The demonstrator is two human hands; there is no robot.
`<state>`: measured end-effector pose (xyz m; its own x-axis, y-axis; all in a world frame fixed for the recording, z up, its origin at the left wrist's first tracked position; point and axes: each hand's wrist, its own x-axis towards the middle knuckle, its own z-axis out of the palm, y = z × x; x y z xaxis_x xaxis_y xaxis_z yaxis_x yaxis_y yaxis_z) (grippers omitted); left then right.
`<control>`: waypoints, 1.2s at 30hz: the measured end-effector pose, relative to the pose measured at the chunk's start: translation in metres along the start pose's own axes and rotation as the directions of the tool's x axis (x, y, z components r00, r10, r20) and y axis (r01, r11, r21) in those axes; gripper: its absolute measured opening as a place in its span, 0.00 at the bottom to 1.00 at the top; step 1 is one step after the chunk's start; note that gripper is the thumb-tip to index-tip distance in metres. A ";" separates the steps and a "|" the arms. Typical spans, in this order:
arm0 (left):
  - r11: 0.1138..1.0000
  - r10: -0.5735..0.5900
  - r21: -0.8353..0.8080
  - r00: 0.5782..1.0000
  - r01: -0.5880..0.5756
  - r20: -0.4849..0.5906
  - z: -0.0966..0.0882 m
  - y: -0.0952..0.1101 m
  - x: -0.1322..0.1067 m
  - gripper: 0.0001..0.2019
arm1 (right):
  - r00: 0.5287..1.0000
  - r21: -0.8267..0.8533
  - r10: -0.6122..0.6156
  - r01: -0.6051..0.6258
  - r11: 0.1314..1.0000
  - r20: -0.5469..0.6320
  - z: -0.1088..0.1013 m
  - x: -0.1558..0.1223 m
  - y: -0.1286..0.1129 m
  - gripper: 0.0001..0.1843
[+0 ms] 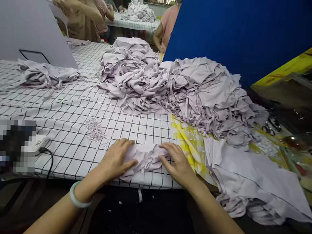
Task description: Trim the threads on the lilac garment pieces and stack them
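A small pale lilac cloth piece [144,160] lies bunched at the front edge of the checked table, and a narrow strap [140,195] dangles from it over the edge. From the left, my left hand [118,156] holds it between thumb and fingers; a pale bangle [77,196] circles that wrist. Its right end is between the curved fingers and thumb of my right hand [177,163]. Just beyond my left hand sits a small heap of tiny cloth snippets [95,129]. The folds hide some fingertips of both hands.
Large heaps of similar cloth [134,72] [205,91] rise behind my hands. More cloth [258,178] overhangs the table at right, beside a yellow cloth [189,145]. A white power strip [41,142] with a black cable lies left. Blue [238,34] and white boards [28,27] flank the table; people sit beyond.
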<state>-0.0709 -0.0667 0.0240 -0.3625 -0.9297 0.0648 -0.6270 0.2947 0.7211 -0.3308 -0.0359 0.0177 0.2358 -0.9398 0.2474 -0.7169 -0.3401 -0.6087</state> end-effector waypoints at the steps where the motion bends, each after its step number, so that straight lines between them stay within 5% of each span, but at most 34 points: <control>1: 1.000 0.014 -0.007 0.999 -0.014 0.051 -0.001 0.002 -0.002 0.13 | 0.999 -0.024 -0.006 0.007 1.000 0.043 0.002 0.004 0.003 0.12; 3: 0.992 -0.028 -0.117 0.995 0.040 0.099 -0.007 0.002 -0.003 0.07 | 0.995 -0.038 -0.001 0.005 0.999 0.099 0.004 0.010 0.008 0.06; 6: 0.950 -0.179 -0.246 0.981 0.193 0.076 -0.025 -0.007 0.001 0.09 | 0.999 -0.012 0.042 -0.042 0.999 0.006 -0.003 0.008 0.014 0.05; 9: 0.987 -0.160 -0.018 0.973 0.159 -0.163 -0.033 -0.019 -0.004 0.10 | 0.996 0.006 0.064 -0.064 0.998 -0.064 -0.019 -0.010 0.016 0.04; 12: 0.956 0.080 0.292 0.959 0.002 -0.270 -0.024 -0.025 -0.021 0.13 | 0.989 0.129 0.063 -0.080 0.988 0.133 -0.041 -0.033 0.009 0.05; 13: 0.932 0.139 0.357 0.966 -0.053 -0.220 -0.018 -0.025 -0.026 0.16 | 0.957 0.197 0.029 -0.089 0.976 0.288 -0.049 -0.038 0.003 0.06; 15: 0.885 0.196 0.446 0.977 -0.136 -0.091 -0.007 -0.024 -0.032 0.24 | 0.798 0.315 -0.080 -0.141 0.939 0.598 -0.059 -0.042 -0.012 0.07; 16: 0.864 0.204 0.481 0.977 -0.152 -0.056 -0.002 -0.023 -0.032 0.25 | 0.732 0.329 -0.096 -0.182 0.926 0.675 -0.060 -0.040 -0.019 0.08; 17: 0.846 0.209 0.508 0.977 -0.159 -0.042 0.001 -0.021 -0.029 0.23 | 0.723 0.306 -0.061 -0.213 0.928 0.688 -0.055 -0.036 -0.026 0.10; 21: 0.865 0.248 0.466 0.966 -0.185 -0.077 0.001 -0.016 -0.007 0.07 | 0.935 0.015 0.176 -0.190 0.982 0.308 -0.003 -0.012 -0.037 0.19; 24: 0.948 0.227 0.267 0.955 -0.173 -0.189 -0.013 -0.008 0.000 0.06 | 0.976 0.033 0.170 -0.176 0.984 0.134 0.028 -0.002 -0.031 0.03; 25: 0.973 0.180 0.184 0.959 -0.141 -0.221 -0.019 -0.005 0.000 0.06 | 0.976 0.120 0.189 -0.201 0.972 0.105 0.029 -0.001 -0.029 0.04; 28: 0.989 -0.027 -0.151 0.987 0.002 -0.161 -0.045 0.013 -0.005 0.06 | 0.956 0.441 0.280 -0.290 0.849 0.090 0.002 -0.003 -0.032 0.09; 32: 0.844 -0.084 -0.516 0.986 0.147 0.144 -0.080 0.034 -0.002 0.11 | 0.940 0.684 0.284 -0.334 0.649 0.190 -0.052 0.000 -0.043 0.13; 34: 0.816 -0.080 -0.542 0.968 0.201 0.238 -0.089 0.034 0.009 0.12 | 0.936 0.677 0.300 -0.341 0.652 0.183 -0.064 0.003 -0.041 0.14; 36: 0.834 -0.118 -0.513 0.974 0.202 0.191 -0.086 0.024 0.023 0.11 | 0.925 0.557 0.352 -0.370 0.743 0.145 -0.061 0.004 -0.030 0.14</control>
<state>-0.0346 -0.1001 0.1023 -0.4108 -0.8987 -0.1537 -0.2421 -0.0550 0.9687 -0.3483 -0.0276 0.0828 0.0612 -0.9936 -0.0945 -0.2543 0.0761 -0.9641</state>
